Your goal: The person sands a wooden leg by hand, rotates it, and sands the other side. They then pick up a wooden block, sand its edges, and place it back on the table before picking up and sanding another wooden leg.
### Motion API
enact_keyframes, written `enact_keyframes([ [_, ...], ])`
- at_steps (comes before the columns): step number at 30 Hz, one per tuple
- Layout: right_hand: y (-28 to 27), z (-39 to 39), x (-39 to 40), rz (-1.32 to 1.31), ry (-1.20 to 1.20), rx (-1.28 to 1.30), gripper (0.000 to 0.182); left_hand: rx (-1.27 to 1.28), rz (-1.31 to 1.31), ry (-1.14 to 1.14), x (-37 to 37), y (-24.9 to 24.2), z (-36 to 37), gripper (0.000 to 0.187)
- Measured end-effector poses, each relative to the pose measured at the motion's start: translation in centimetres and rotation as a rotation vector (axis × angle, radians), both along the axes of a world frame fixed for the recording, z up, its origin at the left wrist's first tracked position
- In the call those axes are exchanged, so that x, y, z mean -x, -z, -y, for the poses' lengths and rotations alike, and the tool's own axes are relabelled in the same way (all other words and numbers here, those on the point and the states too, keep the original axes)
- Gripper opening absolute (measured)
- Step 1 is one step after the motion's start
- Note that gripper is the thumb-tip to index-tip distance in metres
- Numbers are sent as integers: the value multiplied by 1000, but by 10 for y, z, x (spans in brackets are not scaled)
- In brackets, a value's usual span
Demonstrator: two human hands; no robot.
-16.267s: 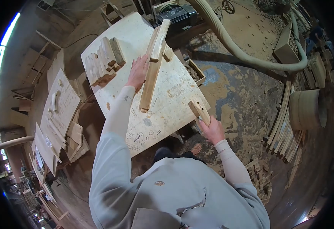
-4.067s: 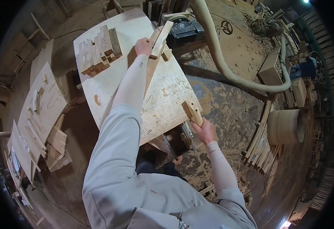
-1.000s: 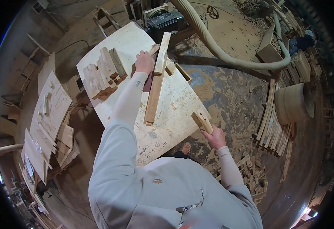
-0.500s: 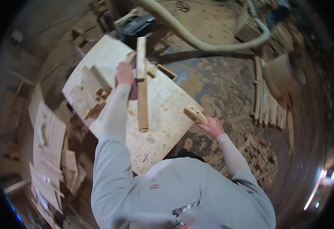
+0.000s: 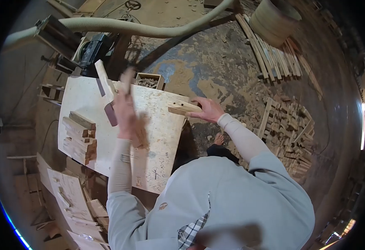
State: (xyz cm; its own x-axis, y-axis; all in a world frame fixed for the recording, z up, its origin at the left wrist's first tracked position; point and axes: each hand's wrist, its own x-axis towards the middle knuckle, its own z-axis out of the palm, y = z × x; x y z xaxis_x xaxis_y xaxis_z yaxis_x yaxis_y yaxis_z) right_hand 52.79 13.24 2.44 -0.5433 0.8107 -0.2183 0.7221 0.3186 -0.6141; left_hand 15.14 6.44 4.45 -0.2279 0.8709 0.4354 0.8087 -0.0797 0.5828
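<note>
Head view | right hand (image 5: pixel 209 110) — wooden block (image 5: pixel 183 108) between thumb (image 5: pixel 195 114) and fingers (image 5: pixel 198 100) (pale wood)

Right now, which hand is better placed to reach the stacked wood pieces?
Likely the left hand: it is nearer the stack, though blur hides its grip; the right hand, farther off, grips the drilled block.

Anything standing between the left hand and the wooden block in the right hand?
Nothing visible stands in the way: only tabletop shows between the blurred left hand and the wooden block in the right hand.
</note>
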Motion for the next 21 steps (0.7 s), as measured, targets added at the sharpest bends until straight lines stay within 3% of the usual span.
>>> enact_keyframes([
  [2, 3, 0, -11, -87, 36, -58, 81, 159, 45, 129, -70, -9, 7, 54],
  [5, 0, 6, -33, -549, 214, -3, 84, 140, 42, 315, -168, -15, 8, 64],
  [8, -22, 12, -86, -636, 177, 65, 84, 259, 14, 366, -260, -27, 4, 70],
  [9, -22, 13, -108, -693, 209, 55, 67, 253, 0, 387, -288, -26, -2, 71],
  [10, -19, 16, -130, -711, 196, 79, 67, 246, -16, 414, -313, -22, -8, 72],
  [12, -11, 23, -173, -1017, 537, 351, 46, 246, -71, 472, -364, -8, -13, 74],
  [13, -10, 25, -197, -1019, 530, 360, 46, 219, -104, 544, -388, -8, -18, 75],
  [15, -5, 29, -246, -980, 689, 385, 29, 273, -84, 623, -429, -13, -24, 76],
  [16, 3, 30, -270, -979, 682, 392, 29, 328, -65, 714, -445, -15, -26, 77],
  [18, 17, 36, -311, -1058, 905, 445, 31, 311, -24, 759, -461, -14, -32, 77],
  [21, 28, 45, -364, -1185, 1223, 438, 33, 282, -203, 581, -449, -1, -37, 76],
])
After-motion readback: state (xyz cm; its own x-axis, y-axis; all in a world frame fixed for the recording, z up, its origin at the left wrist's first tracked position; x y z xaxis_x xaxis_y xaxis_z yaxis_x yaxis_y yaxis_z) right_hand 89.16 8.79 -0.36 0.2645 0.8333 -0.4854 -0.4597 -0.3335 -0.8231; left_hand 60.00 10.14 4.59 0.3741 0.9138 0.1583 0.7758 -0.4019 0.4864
